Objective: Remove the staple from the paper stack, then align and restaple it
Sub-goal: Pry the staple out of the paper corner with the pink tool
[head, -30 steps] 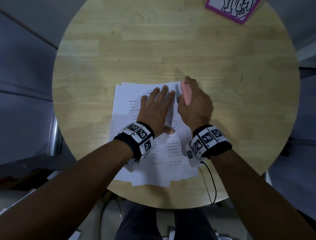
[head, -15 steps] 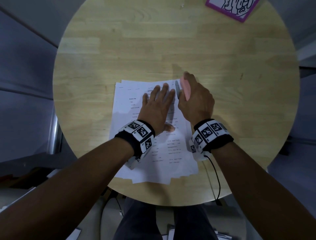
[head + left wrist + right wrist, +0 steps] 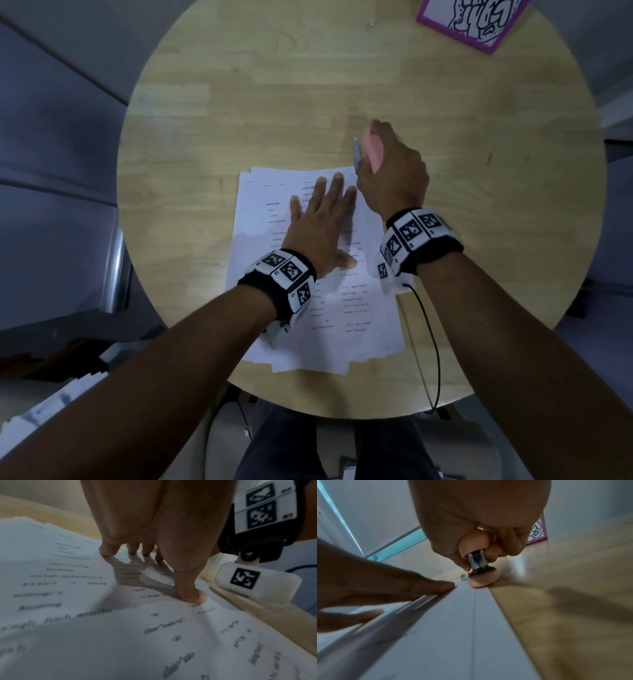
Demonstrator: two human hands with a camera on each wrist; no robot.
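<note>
Pink stapler (image 3: 372, 150) (gripped) at paper stack (image 3: 318, 301) corner

printed text (image 3: 72, 616) on paper stack (image 3: 359, 329) blurred.

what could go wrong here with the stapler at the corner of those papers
The sheets of the paper stack are fanned at the near edge, so stapling now would likely fix them misaligned. The pink stapler in the right hand sits right at the far corner, so a staple might catch only some sheets. The left hand presses flat close by; its fingertips could get nipped.
</note>
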